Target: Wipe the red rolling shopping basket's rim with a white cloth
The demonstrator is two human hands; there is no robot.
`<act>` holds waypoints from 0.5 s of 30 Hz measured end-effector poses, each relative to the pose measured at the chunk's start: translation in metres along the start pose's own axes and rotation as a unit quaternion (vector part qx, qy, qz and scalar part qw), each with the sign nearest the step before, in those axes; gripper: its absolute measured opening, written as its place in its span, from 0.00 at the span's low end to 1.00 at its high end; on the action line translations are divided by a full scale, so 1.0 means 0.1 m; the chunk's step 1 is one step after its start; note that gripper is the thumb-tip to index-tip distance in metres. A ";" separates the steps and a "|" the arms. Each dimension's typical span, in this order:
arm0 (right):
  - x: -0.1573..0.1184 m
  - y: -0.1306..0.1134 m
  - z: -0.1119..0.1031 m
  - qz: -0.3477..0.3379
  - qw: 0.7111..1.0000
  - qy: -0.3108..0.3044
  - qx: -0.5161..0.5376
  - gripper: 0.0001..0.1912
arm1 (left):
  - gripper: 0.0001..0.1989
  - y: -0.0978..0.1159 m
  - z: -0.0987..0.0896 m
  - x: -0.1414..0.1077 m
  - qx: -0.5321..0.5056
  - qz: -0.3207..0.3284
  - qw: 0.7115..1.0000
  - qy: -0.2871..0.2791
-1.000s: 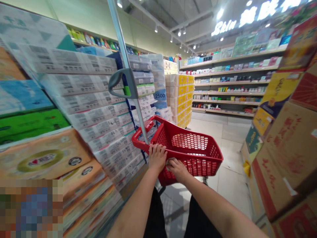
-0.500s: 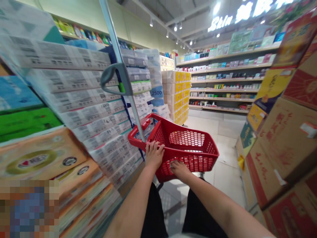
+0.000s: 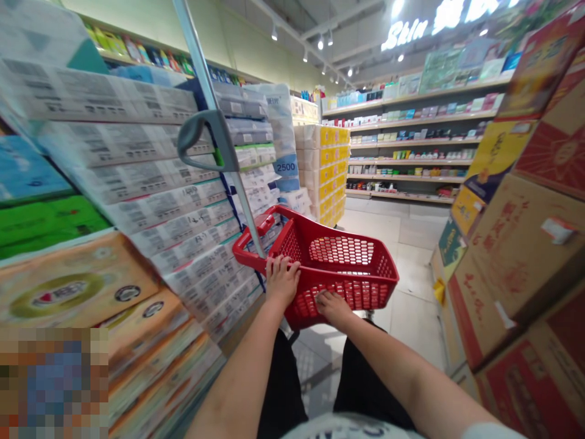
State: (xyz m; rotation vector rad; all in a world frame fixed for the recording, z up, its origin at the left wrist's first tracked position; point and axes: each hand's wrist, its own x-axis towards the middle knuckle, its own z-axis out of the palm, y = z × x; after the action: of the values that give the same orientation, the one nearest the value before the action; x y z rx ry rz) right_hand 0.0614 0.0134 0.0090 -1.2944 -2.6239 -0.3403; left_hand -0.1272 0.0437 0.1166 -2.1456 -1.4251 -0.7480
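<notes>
- Red plastic on the cart (image 3: pixel 365 296), so guessed at stiff, fairly light, slightly slick, hardly fragile.
- Found it on the floor (image 3: pixel 411 268), close to the left edge, beside stacked paper packs (image 3: pixel 150 183).
- Had the left hand (image 3: pixel 281 283) spread over the near rim, by the handle end, not clenched.
- Had the right hand (image 3: pixel 336 310) against the near side wall, fingers curled; couldn't tell about any real grip.
- Rated the rear handle (image 3: pixel 247 253) the best hold, despite a metal pole (image 3: pixel 247 210) awkwardly close.
- Noted cartons (image 3: pixel 516 256) along the floor's right edge, so expected tightish steering.
</notes>
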 end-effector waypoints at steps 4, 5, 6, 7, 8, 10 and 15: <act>0.00 0.01 -0.02 -0.005 1.000 0.015 0.001 0.13 | 0.14 -0.01 0.00 0.00 -0.010 0.001 1.000 -0.009; 0.01 0.02 -0.05 -0.006 0.999 0.037 0.004 0.14 | 0.14 -0.01 0.00 0.00 -0.014 0.001 1.000 -0.010; 0.02 0.03 -0.09 -0.005 0.998 0.058 0.007 0.16 | 0.14 -0.02 0.00 0.00 -0.018 0.001 1.000 -0.011; 0.03 0.04 -0.13 -0.003 0.997 0.071 0.009 0.17 | 0.15 -0.04 0.00 0.00 -0.020 0.001 1.000 -0.013; 0.03 0.05 -0.15 0.000 0.997 0.072 0.009 0.17 | 0.15 -0.05 0.00 0.00 -0.021 0.001 1.000 -0.014; 0.01 0.07 -0.18 0.004 0.999 0.044 0.006 0.14 | 0.15 -0.07 -0.01 0.00 -0.017 0.004 1.000 -0.017; -0.05 0.16 -0.20 -0.005 0.996 0.089 -0.014 0.13 | 0.22 0.05 0.09 -0.06 0.000 0.036 0.999 -0.017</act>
State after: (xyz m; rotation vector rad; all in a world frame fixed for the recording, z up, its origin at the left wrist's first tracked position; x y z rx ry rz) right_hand 0.0787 0.0133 0.0283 -1.2011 -2.4863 -0.4724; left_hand -0.1230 0.0438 0.1058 -2.2073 -1.3570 -0.6884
